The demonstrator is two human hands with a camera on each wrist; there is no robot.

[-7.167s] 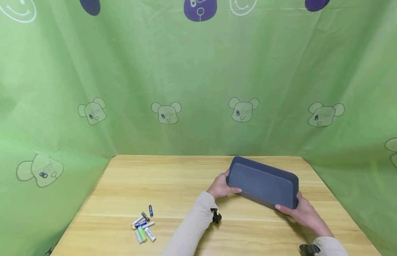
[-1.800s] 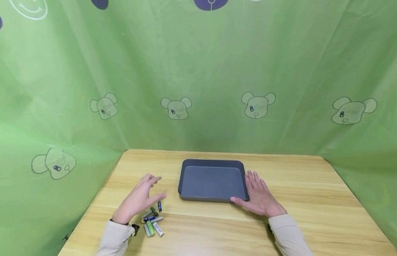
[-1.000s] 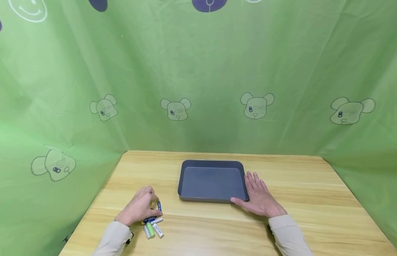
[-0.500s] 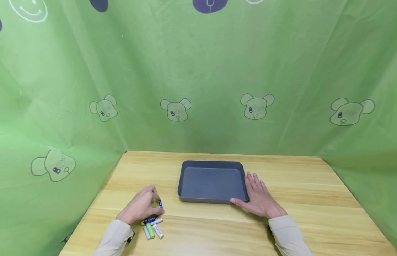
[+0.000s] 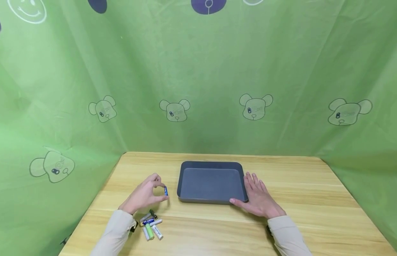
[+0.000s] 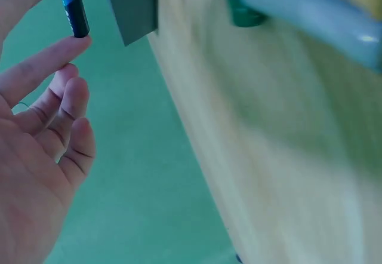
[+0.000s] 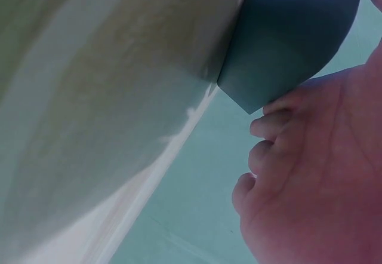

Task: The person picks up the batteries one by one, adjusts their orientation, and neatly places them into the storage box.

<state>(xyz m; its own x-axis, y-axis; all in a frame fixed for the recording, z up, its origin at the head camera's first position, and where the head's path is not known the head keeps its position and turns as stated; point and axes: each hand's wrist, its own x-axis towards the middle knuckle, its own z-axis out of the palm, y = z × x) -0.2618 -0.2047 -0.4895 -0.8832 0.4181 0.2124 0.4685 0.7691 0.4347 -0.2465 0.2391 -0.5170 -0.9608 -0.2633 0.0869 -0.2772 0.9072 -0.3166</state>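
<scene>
My left hand [image 5: 145, 193] pinches a small blue and black battery [image 5: 166, 191] between thumb and index finger, just left of the tray and above the table. In the left wrist view the battery [image 6: 74, 7] stands end to end between two fingertips, the other fingers loosely bent. A dark grey rectangular baking tray [image 5: 212, 183] lies flat on the table with nothing in it. My right hand [image 5: 259, 199] rests against its front right corner, fingers straight along the side and thumb at the front rim. The right wrist view shows the tray's corner [image 7: 286, 37] beside that palm.
A loose pile of several batteries, among them a green battery [image 5: 149, 231], a white battery [image 5: 157, 232] and a blue and gold battery [image 5: 147, 222], lies below my left wrist. The wooden table [image 5: 198, 231] is bordered by green curtains [image 5: 214, 135] behind and on both sides.
The tray was set down flat in the middle, and the left hand let go of it. That hand then took the blue battery from the pile and raised it toward the tray. The right hand stays put.
</scene>
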